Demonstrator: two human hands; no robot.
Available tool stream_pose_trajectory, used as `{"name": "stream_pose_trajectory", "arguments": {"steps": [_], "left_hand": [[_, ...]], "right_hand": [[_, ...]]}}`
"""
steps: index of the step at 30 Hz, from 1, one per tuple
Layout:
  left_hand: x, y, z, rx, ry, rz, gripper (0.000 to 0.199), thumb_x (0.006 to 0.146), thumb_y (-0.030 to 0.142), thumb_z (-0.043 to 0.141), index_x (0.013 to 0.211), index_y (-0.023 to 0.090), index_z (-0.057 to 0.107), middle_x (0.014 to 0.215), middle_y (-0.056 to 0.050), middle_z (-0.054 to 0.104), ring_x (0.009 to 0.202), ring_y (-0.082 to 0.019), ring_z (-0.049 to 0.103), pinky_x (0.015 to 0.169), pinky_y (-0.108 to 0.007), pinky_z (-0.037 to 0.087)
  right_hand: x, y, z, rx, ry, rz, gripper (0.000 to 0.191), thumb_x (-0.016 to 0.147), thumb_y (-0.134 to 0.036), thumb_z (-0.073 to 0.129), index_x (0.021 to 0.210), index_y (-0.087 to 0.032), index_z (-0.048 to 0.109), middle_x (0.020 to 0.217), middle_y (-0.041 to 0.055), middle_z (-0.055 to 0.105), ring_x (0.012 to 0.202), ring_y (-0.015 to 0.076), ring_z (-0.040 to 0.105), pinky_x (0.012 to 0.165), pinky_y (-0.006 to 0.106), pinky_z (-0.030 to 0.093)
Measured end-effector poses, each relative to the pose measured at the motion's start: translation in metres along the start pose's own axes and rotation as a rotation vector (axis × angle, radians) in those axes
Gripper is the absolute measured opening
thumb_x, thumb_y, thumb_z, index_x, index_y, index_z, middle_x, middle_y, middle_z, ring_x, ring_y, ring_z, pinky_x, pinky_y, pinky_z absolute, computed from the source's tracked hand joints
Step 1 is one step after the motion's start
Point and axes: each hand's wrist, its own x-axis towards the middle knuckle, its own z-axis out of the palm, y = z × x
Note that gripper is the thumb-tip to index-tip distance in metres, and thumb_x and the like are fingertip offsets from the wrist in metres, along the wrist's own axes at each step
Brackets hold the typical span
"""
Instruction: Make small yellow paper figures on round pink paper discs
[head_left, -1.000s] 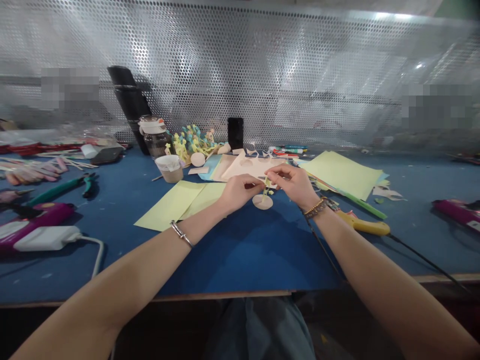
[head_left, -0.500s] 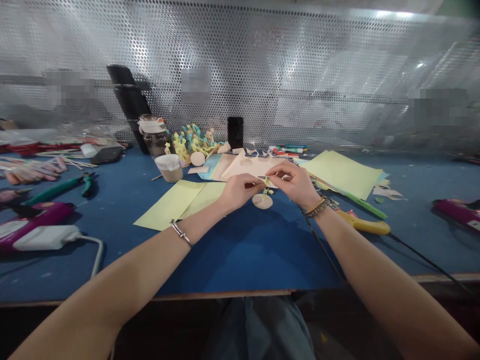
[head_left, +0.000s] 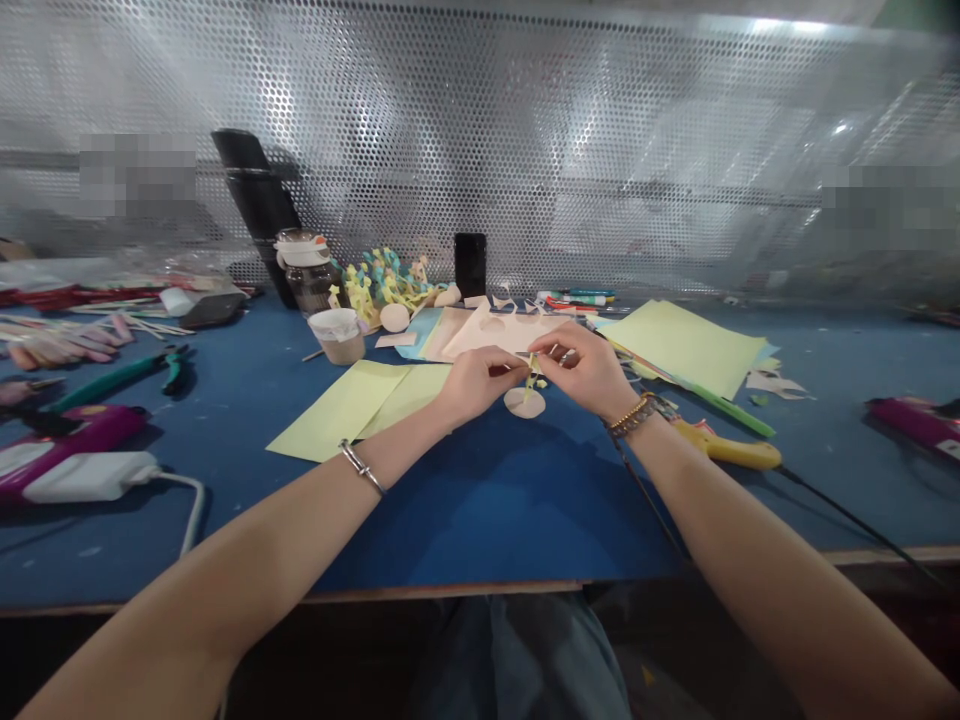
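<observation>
Left hand: the left hand (head_left: 480, 382) is curled, its fingertips pinching the yellow-green paper strip (head_left: 534, 370) from the left.

Right hand: the right hand (head_left: 581, 370) is curled, with thumb and forefinger pinching the same strip from the right.

Held thing: the strip sits between both hands, just above a round pale disc (head_left: 523, 402), and appears crinkled or folded.

Risk: the strip looks thin and small, so uneven pull between the fingertips could tear or crease it. A loosened pinch could drop it onto the disc, and the fingers partly hide it.

Materials: the paper looks light and matte; the disc is smooth and flat-looking, its material unclear.

Near the hands: yellow paper sheets (head_left: 352, 410) lie left of the left hand, a cut-out card sheet (head_left: 502, 330) lies just ahead, and a yellow-handled tool (head_left: 727, 453) lies beyond the right wrist on a blue work mat (head_left: 495, 510).
</observation>
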Motion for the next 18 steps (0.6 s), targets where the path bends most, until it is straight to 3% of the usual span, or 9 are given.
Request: {"name": "stream_pose_trajectory", "arguments": {"steps": [11, 18], "left_hand": [[0.0013, -0.0011, 0.0000, 0.032, -0.010, 0.047, 0.014, 0.080, 0.028, 0.064, 0.082, 0.018, 0.074, 0.084, -0.005, 0.072, 0.073, -0.015, 0.063, 0.069, -0.028, 0.051], [0.0012, 0.0002, -0.0003, 0.031, -0.008, 0.050, 0.014, 0.080, 0.028, 0.064, 0.081, 0.018, 0.074, 0.082, -0.005, 0.072, 0.073, -0.015, 0.063, 0.070, -0.028, 0.050]], "right_hand": [[0.0009, -0.0007, -0.0041, 0.016, 0.075, -0.027, 0.016, 0.078, -0.015, 0.055, 0.085, -0.021, 0.068, 0.085, 0.0034, 0.064, 0.071, 0.0136, 0.059, 0.055, 0.025, 0.050], [0.0015, 0.0000, -0.0057, 0.007, 0.052, -0.008, 0.012, 0.080, -0.017, 0.055, 0.083, -0.020, 0.067, 0.085, 0.0037, 0.065, 0.074, 0.0147, 0.059, 0.058, 0.026, 0.048]]}}
